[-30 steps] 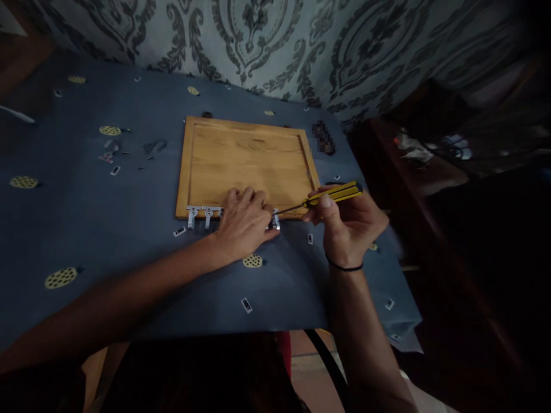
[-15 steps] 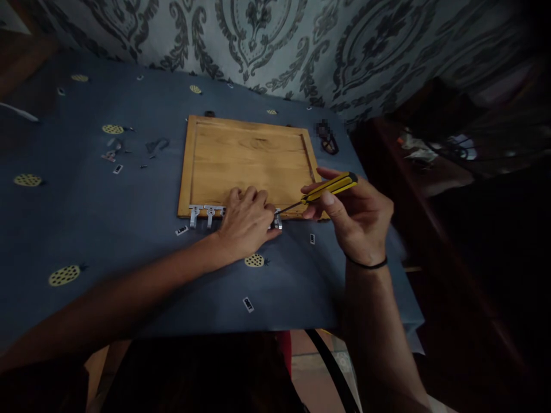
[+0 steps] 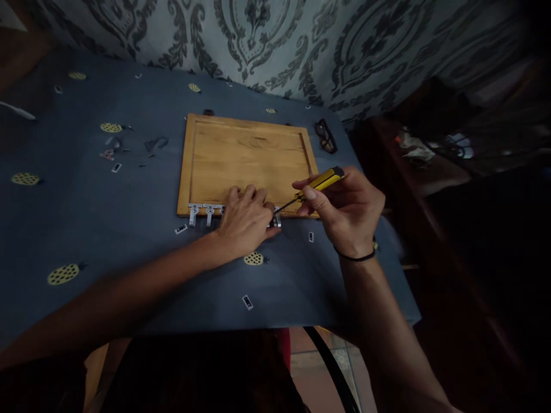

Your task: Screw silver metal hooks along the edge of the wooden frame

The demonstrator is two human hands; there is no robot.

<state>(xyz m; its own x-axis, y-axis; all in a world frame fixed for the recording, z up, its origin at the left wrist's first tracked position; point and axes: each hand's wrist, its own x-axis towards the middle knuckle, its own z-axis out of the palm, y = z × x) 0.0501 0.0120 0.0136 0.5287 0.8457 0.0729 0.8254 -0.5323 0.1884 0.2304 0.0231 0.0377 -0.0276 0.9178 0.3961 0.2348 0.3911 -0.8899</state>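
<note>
A framed wooden board (image 3: 253, 155) lies flat on the blue cloth. Along its near edge runs a metal hook rail (image 3: 194, 213), its hooks pointing toward me. My left hand (image 3: 246, 222) presses over the rail's middle and right part, fingers curled on the board and thumb at the hooks, hiding much of the rail. In my right hand (image 3: 350, 209) is a yellow and black screwdriver (image 3: 321, 182), pinched by the handle. Its shaft slants down left, with the tip at the rail's right end beside my left fingers. Whether a screw sits under the tip is too small to tell.
Dark-framed glasses (image 3: 325, 136) lie beyond the board's right corner. Left of the board are a grey hook-like piece (image 3: 156, 142) and several small screws and bits (image 3: 112, 146). A patterned curtain (image 3: 253, 40) hangs behind the table; dark furniture (image 3: 387, 149) stands to the right.
My right hand has shifted slightly left with the screwdriver and turned its grip on the handle. The tip stays at the rail's right end. My left hand keeps its place.
</note>
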